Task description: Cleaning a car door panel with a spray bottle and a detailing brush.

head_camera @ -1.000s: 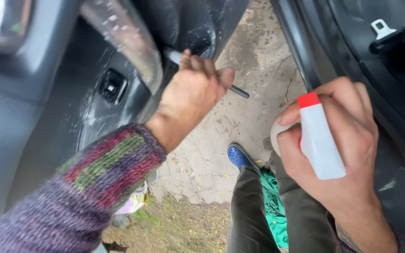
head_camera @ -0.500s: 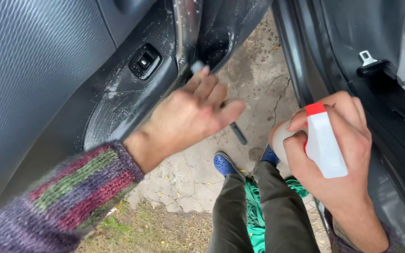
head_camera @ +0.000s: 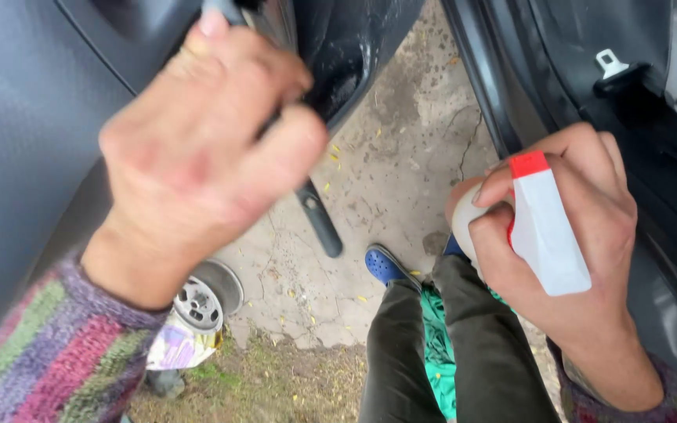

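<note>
Beside the open car door (head_camera: pixel 33 117), a dark brush (head_camera: pixel 319 219) is gripped by the left hand (head_camera: pixel 197 149), while a white spray bottle (head_camera: pixel 546 227) is clasped in the right hand (head_camera: pixel 566 251).

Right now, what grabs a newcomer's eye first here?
The big blurred left hand, upper left, gripping a dark brush handle against the open car door. Then the right hand at the right, wrapped around a white spray bottle with a red tip. The striped knit sleeve fills the lower left corner, and a blue shoe stands on the cracked concrete below.
</note>
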